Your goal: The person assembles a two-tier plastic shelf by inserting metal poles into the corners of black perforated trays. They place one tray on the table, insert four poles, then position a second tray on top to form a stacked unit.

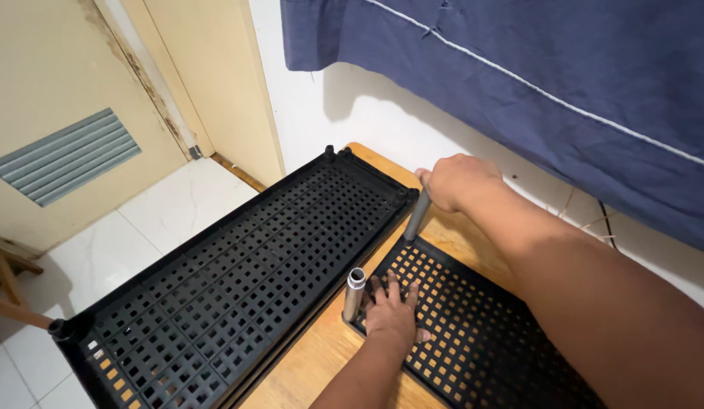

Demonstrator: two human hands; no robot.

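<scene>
The left hand lies flat, fingers spread, gripping nothing, on the smaller black grid shelf. At that shelf's far corner, the right hand has its grip closed around the top of a grey metal tube.

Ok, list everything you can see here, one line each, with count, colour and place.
shelf panels: two, black, perforated; a long one across the middle, a second under the hands at lower right
metal tubes: two, grey, upright at corners of the lower-right panel; the far one gripped at its top
table: one, light wood, under both panels
door: one, cream, upper left, with a grey vent
floor tiles: white, left
wall: white, behind the table
cloth: one, navy with a white line, hanging at top right
wooden piece: brown, left edge, only partly in view
left hand: one, flat on the lower-right panel
right hand: one, closed on the far tube's top
</scene>
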